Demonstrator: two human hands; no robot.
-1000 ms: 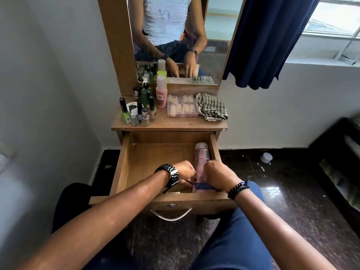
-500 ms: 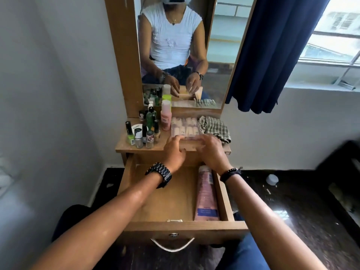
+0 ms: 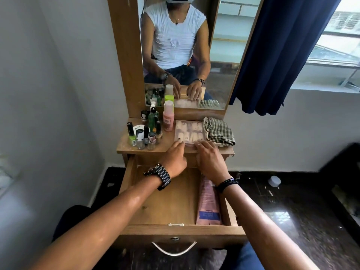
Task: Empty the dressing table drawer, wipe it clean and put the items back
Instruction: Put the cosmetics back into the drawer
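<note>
A: Reaching over the pulled-out wooden drawer [image 3: 165,203], both hands are at the near edge of the flat clear plastic case of pale pink false nails [image 3: 189,132] on the wooden dressing table top [image 3: 144,148].

B: Grip state?

A: Left hand [image 3: 174,158]: fingers bent down onto the case's near left corner, gripping that edge. Right hand [image 3: 209,159]: fingers curled over the near right edge, likewise holding it. Case lies flat on the top; cannot tell if lifted.

B: Neighbours of the case?

A: Crumpled green-and-white checked cloth [image 3: 219,133] touching its right side. Pink bottle with a pale cap [image 3: 168,116] just beside its far left corner. Further left, a cluster of small nail polish bottles [image 3: 144,136] and a green bottle [image 3: 153,117] behind them.

B: Drawer contents?

A: One pink squeeze tube with a blue label [image 3: 208,207], lying flat along the right wall, far end hidden under the right wrist. Curved metal handle [image 3: 174,249] on the drawer front.

B: Other?

A: Mirror [image 3: 187,45] above the top reflects the person and both hands. Dark blue curtain [image 3: 278,51] at right. Small white cap [image 3: 274,181] on the dark floor, well apart from the table.
</note>
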